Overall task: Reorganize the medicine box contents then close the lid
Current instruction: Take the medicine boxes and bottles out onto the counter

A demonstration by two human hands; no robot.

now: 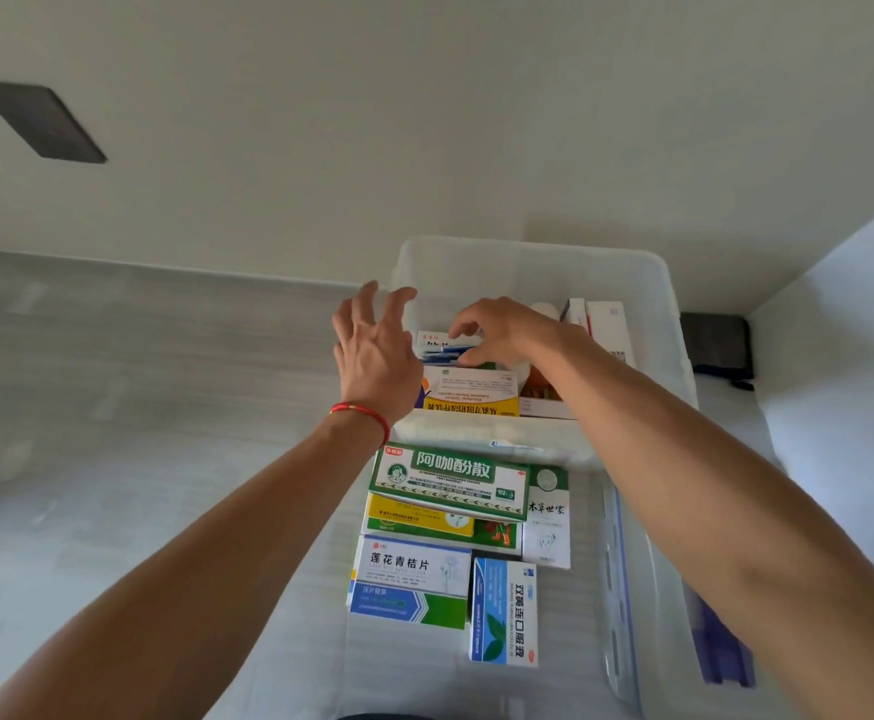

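Two hands reach into the clear box [538,262]: right hand [497,330] pinches blue-white packets [442,348]; left hand [377,350] hovers, fingers spread.

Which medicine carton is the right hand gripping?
The small blue-and-white carton inside the bin, pinched by the right hand. The yellow carton and those outside the bin lie untouched.

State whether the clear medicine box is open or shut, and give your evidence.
Open. The clear medicine box has no lid on top; the right hand reaches inside among the packets.
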